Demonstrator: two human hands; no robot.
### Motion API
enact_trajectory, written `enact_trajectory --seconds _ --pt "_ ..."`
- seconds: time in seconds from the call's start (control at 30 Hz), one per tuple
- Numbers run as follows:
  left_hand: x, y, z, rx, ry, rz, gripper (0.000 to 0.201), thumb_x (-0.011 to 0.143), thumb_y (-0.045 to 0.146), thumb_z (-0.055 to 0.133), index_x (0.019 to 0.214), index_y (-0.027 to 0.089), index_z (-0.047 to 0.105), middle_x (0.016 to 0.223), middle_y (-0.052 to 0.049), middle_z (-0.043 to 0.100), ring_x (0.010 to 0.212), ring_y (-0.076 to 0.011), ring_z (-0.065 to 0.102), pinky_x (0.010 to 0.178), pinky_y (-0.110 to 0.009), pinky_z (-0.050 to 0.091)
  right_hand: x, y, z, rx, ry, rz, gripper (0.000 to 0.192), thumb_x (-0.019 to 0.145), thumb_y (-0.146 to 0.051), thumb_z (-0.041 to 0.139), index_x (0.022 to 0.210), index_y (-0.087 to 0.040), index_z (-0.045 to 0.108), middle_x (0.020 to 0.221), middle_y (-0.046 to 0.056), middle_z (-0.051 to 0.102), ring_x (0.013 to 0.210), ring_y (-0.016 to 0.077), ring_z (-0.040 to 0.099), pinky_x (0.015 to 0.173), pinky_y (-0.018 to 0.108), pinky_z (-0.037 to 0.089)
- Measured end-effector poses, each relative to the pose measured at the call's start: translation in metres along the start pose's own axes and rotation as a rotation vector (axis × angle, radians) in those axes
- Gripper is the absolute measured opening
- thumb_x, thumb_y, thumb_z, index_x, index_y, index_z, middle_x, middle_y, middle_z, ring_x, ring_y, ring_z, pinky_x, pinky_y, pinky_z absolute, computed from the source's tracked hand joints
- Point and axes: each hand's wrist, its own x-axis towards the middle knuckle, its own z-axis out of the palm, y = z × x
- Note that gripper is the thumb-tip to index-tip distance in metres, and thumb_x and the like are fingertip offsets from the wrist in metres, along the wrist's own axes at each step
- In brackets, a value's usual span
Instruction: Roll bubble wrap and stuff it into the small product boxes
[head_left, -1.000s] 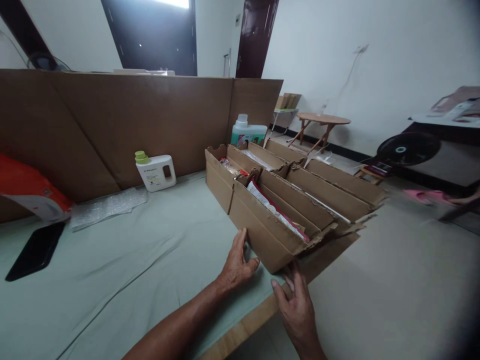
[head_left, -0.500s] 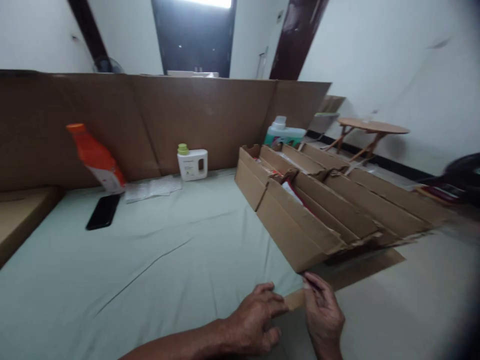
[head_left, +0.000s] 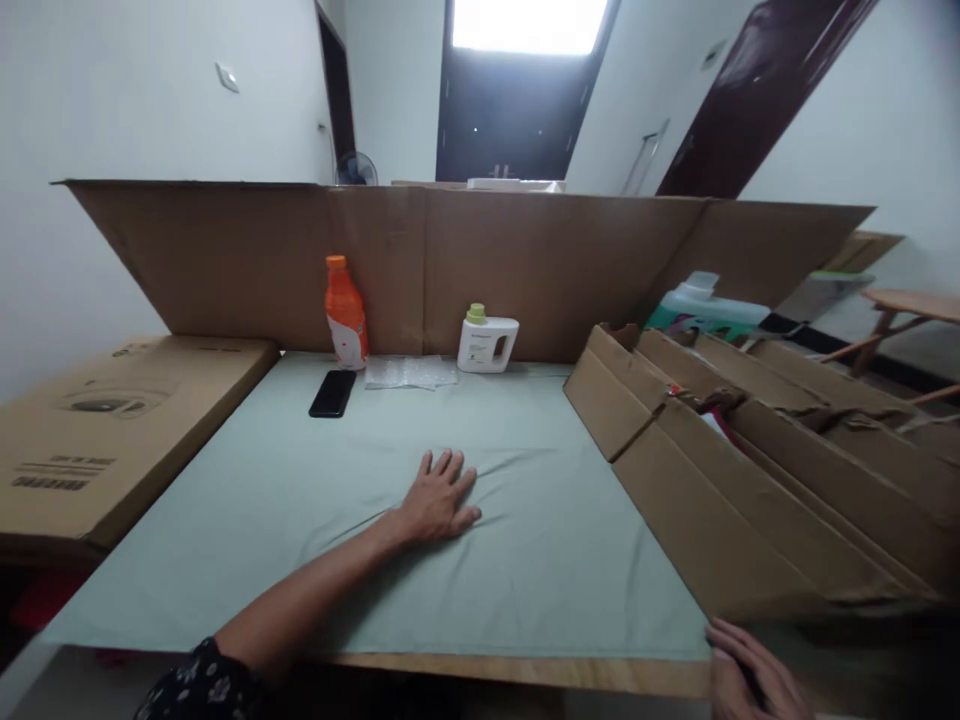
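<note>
My left hand (head_left: 442, 500) lies flat, fingers spread, on the pale green cloth (head_left: 540, 590) that covers the table. Small creases run out from beneath its fingers. At the cloth's near right corner, my right hand (head_left: 754, 670) is closed, fingertips on the cloth's edge by the table corner; the grip itself is partly hidden. Just above that hand is the lower corner of a divided cardboard box (head_left: 675, 500), with red and white packaging showing inside. A strip of the bare wooden table edge (head_left: 525, 672) shows below the cloth.
Along the back stand an orange bottle (head_left: 346, 315) and a white jug (head_left: 487, 345), with bubble wrap (head_left: 411, 372) and a black phone (head_left: 332, 394) nearby. A cardboard screen (head_left: 525, 260) rises behind. A flat carton (head_left: 112, 430) borders the left; a teal bottle (head_left: 709, 312) stands behind the box.
My left hand has moved from the near right edge to the cloth's middle and spread flat. My right hand stays at the corner. The view has swung left.
</note>
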Motion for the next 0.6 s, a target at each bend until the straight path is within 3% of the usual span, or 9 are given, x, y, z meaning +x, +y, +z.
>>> enact_trajectory --seconds 0.1,0.2,0.33,0.4,0.47,0.53,0.6 --pt "-0.027 0.005 0.014 0.036 -0.069 0.052 0.071 0.091 0.061 0.053 0.15 0.023 0.043 0.164 -0.017 0.03 0.152 -0.039 0.023 0.121 -0.067 0.01 -0.002 0.003 0.003 -0.015 -0.002 0.025 0.022 0.088 -0.032 0.053 0.083 -0.019 0.07 0.092 0.01 0.075 0.081 0.0266 0.071 0.082 0.041 0.054" --pt "-0.052 0.013 0.02 0.098 -0.098 0.091 0.071 0.092 0.065 0.048 0.152 0.026 0.041 0.164 -0.017 0.028 0.153 -0.0392 0.022 0.121 -0.067 0.012 -0.003 -0.007 -0.001 -0.012 -0.058 0.075 0.023 0.086 -0.031 0.053 0.078 -0.02 0.07 0.092 0.011 0.076 0.084 0.0271 0.071 0.082 0.042 0.055" --pt "-0.063 0.003 0.026 0.169 -0.039 0.16 0.068 0.093 0.062 0.051 0.152 0.031 0.04 0.162 -0.015 0.032 0.15 -0.0402 0.028 0.118 -0.068 0.02 0.016 -0.038 -0.03 0.079 -0.181 0.096 0.022 0.091 -0.028 0.052 0.082 -0.023 0.072 0.094 0.007 0.077 0.085 0.0248 0.073 0.078 0.04 0.059" --pt "-0.063 -0.005 0.032 0.189 0.006 0.208 0.068 0.092 0.061 0.053 0.153 0.034 0.038 0.162 -0.012 0.035 0.149 -0.0403 0.032 0.118 -0.067 0.024 0.042 -0.058 -0.055 0.127 -0.202 0.086 0.018 0.092 -0.024 0.054 0.092 -0.025 0.072 0.102 0.006 0.077 0.089 0.0226 0.073 0.081 0.037 0.059" --pt "-0.064 -0.011 0.038 0.222 0.035 0.241 0.071 0.091 0.061 0.055 0.154 0.036 0.035 0.162 -0.01 0.035 0.148 -0.0406 0.034 0.117 -0.066 0.026 0.082 -0.072 -0.082 0.128 -0.139 0.041 0.017 0.092 -0.021 0.057 0.1 -0.029 0.07 0.108 0.005 0.075 0.095 0.0219 0.072 0.088 0.038 0.057" --pt "-0.066 -0.015 0.042 0.271 0.044 0.262 0.074 0.09 0.06 0.056 0.156 0.037 0.03 0.163 -0.01 0.033 0.148 -0.0405 0.034 0.117 -0.065 0.027 0.133 -0.074 -0.103 0.07 -0.074 0.025 0.017 0.092 -0.023 0.06 0.104 -0.031 0.069 0.108 0.003 0.074 0.099 0.0221 0.071 0.093 0.039 0.054" --pt "-0.068 -0.017 0.044 0.319 0.042 0.274 0.076 0.09 0.06 0.055 0.157 0.038 0.026 0.164 -0.009 0.03 0.148 -0.0396 0.033 0.117 -0.063 0.027 0.185 -0.063 -0.11 0.024 -0.174 0.033 0.014 0.093 -0.032 0.058 0.1 -0.029 0.07 0.103 0.003 0.075 0.1 0.023 0.07 0.088 0.037 0.055"
